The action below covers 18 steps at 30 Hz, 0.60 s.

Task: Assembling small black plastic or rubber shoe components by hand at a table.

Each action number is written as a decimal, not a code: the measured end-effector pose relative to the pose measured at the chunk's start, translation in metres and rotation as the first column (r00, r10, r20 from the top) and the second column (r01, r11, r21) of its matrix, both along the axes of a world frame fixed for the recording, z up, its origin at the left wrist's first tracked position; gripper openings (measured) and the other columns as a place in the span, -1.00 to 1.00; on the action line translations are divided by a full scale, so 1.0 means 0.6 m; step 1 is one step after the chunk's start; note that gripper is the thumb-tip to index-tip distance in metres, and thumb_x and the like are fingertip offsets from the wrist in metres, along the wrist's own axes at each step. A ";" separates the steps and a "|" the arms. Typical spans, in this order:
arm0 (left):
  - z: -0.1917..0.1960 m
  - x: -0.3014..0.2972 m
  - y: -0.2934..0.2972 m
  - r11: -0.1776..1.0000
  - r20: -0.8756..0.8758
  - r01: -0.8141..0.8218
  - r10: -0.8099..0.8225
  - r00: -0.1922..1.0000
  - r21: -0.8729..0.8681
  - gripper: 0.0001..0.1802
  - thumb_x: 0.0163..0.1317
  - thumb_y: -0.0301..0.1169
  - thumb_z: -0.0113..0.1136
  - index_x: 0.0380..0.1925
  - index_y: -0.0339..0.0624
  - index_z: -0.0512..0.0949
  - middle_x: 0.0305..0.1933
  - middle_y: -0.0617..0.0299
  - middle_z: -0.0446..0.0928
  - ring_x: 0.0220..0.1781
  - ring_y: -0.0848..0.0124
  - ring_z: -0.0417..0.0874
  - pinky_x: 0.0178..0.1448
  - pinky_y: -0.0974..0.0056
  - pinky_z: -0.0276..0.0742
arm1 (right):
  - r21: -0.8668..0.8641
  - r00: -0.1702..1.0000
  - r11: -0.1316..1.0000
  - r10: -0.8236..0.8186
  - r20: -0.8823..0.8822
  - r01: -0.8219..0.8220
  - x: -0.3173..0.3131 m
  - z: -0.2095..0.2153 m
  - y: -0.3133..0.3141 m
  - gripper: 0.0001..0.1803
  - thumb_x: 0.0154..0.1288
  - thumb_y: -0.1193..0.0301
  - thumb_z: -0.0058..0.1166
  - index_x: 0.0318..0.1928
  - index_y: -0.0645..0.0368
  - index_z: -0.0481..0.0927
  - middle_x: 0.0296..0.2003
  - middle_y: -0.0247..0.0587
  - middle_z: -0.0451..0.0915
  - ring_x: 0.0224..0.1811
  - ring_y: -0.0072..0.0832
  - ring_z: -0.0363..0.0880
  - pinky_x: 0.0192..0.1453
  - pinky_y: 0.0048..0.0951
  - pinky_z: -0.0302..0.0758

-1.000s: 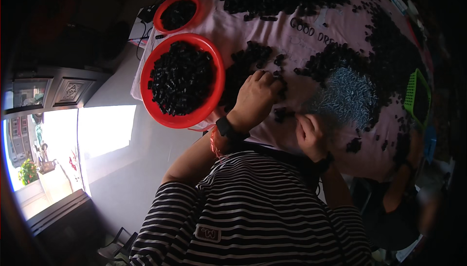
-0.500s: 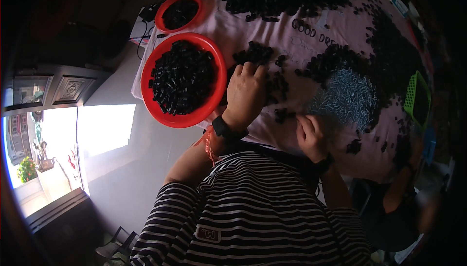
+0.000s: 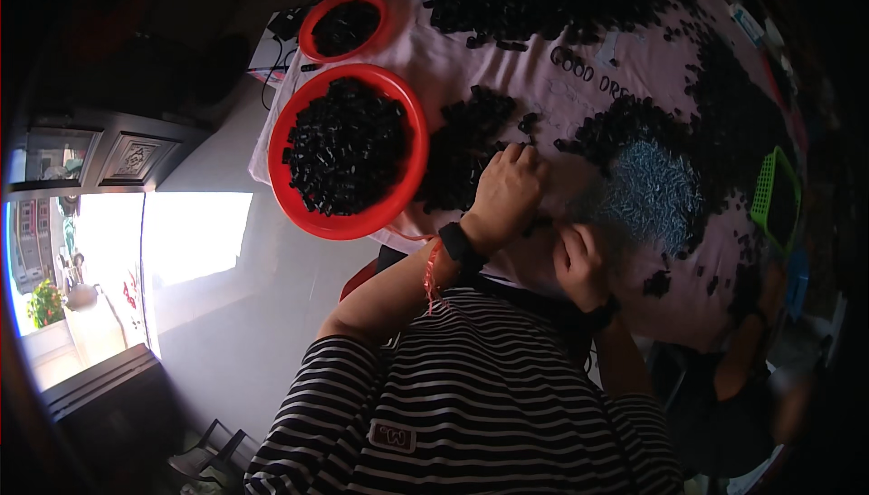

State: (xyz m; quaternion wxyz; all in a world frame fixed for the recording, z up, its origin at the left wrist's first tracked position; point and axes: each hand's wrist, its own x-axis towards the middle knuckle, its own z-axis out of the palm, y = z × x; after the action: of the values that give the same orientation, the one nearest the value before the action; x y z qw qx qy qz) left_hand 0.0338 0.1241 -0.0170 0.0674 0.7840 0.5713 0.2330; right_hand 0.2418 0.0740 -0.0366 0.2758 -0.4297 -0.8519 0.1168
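Where a pink cloth covers the table, small black parts are heaped beside a large red bowl filled with more. Since half a second ago, the left hand has been drawn back slightly from the heap; it is laid palm-down, fingers half curled, its hold hidden. The right hand is kept curled near the body, contents unseen.

Left arm: bare forearm reaches forward and up from the striped sleeve, a dark band and a red string at the wrist.
Left hand: palm down, back facing the camera, fingers stretched forward and slightly spread.
Right hand: drawn in close to the chest, fingers curled inward; grip cannot be told.
Right wrist: dark band.
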 end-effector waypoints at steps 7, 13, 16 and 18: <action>-0.004 0.007 0.009 0.998 -0.003 0.040 -0.039 0.999 0.049 -0.75 0.07 -0.46 0.21 -0.19 -0.16 0.62 -0.16 0.14 0.59 0.01 0.17 0.60 0.16 0.15 0.54 | 0.006 1.000 1.000 0.006 -0.014 -0.006 -0.001 0.000 0.001 -0.72 0.22 0.61 0.22 -0.04 0.23 0.70 -0.18 -0.09 0.61 -0.15 -0.10 0.63 -0.06 -0.17 0.59; -0.002 0.008 0.007 0.998 0.015 0.041 -0.041 0.999 0.046 -0.71 0.04 -0.45 0.22 -0.17 -0.17 0.62 -0.15 0.14 0.58 0.00 0.16 0.59 0.16 0.15 0.53 | 0.007 1.000 1.000 0.009 -0.025 -0.008 -0.004 0.003 0.002 -0.72 0.22 0.62 0.22 -0.04 0.24 0.70 -0.19 -0.06 0.60 -0.17 -0.09 0.64 -0.07 -0.17 0.59; -0.001 0.007 0.011 0.999 -0.034 0.034 -0.033 0.999 0.016 -0.69 0.05 -0.46 0.23 -0.15 -0.17 0.63 -0.15 0.13 0.58 -0.01 0.15 0.58 0.14 0.14 0.53 | 0.016 0.999 1.000 0.014 -0.029 -0.013 -0.005 0.005 0.003 -0.74 0.23 0.62 0.23 -0.05 0.25 0.70 -0.20 -0.06 0.60 -0.18 -0.09 0.64 -0.09 -0.18 0.59; -0.002 0.005 0.013 0.998 0.007 0.017 -0.017 1.000 0.056 -0.69 0.02 -0.45 0.26 -0.16 -0.18 0.62 -0.14 0.11 0.57 0.00 0.14 0.58 0.12 0.14 0.52 | 0.021 1.000 1.000 0.008 -0.024 -0.008 -0.003 0.001 0.002 -0.74 0.23 0.62 0.23 -0.05 0.24 0.70 -0.21 -0.07 0.60 -0.19 -0.10 0.64 -0.10 -0.18 0.59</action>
State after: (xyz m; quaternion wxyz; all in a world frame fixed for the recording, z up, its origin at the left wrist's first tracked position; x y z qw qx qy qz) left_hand 0.0365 0.1321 -0.0183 0.0494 0.7896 0.5576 0.2514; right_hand 0.2403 0.0751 -0.0363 0.2900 -0.4219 -0.8514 0.1144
